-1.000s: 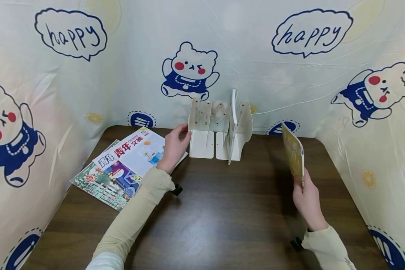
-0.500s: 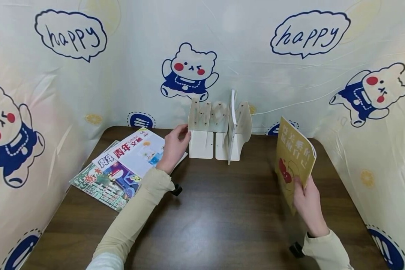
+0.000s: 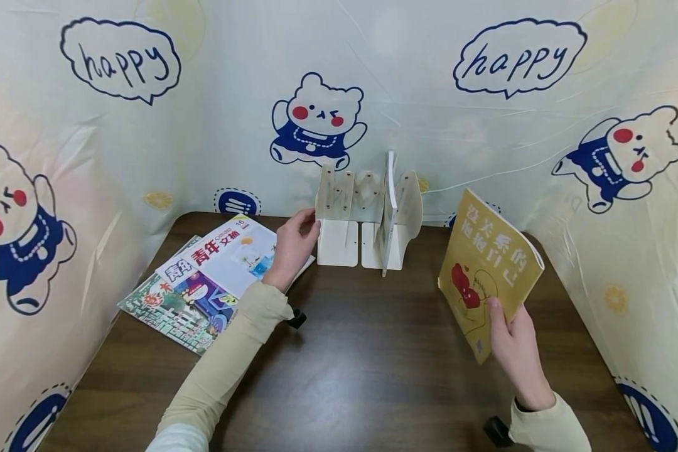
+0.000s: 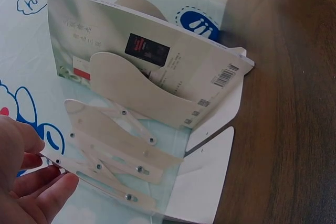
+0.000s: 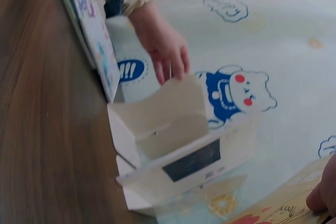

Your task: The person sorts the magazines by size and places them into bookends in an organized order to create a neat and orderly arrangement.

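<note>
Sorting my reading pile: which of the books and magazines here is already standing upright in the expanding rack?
The pale white-covered book, upright between the cream rack's plates.

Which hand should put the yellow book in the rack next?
Probably the right hand: it already grips the yellow book, raised off the table. The left hand is busy holding the left end of the book rack.
</note>
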The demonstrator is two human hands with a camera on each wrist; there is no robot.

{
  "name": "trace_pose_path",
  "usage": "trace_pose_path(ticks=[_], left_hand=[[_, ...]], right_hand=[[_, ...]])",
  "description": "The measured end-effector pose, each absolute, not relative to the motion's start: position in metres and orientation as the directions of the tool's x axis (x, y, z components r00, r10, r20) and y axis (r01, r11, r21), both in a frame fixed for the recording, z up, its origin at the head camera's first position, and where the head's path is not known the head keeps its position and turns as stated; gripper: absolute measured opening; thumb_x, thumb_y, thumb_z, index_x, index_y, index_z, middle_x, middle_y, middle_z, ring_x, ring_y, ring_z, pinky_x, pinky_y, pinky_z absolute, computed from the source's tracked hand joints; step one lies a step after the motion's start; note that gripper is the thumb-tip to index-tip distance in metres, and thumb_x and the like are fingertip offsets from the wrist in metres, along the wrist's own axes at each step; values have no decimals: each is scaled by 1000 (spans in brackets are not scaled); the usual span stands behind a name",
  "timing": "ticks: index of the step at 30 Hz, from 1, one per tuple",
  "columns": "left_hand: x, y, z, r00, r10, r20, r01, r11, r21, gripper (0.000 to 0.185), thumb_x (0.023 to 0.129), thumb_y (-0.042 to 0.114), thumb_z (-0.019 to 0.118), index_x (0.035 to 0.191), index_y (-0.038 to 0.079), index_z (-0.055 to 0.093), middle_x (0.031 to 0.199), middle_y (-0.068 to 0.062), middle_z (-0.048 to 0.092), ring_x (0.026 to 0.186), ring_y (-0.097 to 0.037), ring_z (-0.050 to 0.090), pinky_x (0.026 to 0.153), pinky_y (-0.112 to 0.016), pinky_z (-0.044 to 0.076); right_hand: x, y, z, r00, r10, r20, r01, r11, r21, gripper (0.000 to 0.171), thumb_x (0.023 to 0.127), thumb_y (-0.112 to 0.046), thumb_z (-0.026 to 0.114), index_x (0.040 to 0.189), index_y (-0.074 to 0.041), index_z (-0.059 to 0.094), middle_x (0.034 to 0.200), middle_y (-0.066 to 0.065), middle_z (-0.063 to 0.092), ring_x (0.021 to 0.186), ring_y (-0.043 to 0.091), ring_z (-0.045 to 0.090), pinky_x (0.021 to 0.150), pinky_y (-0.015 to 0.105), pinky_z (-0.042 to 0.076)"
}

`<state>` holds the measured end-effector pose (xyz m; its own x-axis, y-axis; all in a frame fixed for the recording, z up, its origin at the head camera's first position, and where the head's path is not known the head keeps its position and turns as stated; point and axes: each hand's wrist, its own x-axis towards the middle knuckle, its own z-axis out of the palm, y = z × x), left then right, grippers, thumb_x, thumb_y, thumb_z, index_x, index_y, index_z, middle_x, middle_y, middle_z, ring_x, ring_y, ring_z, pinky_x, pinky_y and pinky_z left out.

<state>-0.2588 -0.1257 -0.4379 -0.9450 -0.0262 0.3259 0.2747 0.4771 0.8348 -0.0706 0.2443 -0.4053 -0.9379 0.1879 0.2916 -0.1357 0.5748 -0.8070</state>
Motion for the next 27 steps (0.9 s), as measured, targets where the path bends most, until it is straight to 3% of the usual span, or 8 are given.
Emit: trace_pose_path(ticks=[15, 27], left_hand=[[-259, -125, -437, -943, -29, 333, 280, 473, 835, 36, 105, 16, 63, 138, 4, 63, 130, -18, 68, 117, -30, 68, 97, -46, 58], [-259, -126, -438, -945, -29, 326, 275, 468, 840, 36, 105, 17, 62, 139, 3, 63, 130, -18, 68, 117, -30, 67, 97, -45, 58]], right_hand=[[-58, 222, -385, -954, 138, 265, -149, 550, -822, 33, 108, -8, 52, 137, 7, 55, 125, 30, 67, 94, -5, 64, 73, 14, 52], [-55, 201, -378, -946, 50, 320, -252, 507, -825, 29, 106, -2, 54, 134, 7, 59, 121, 28, 70, 95, 4, 69, 76, 19, 55]])
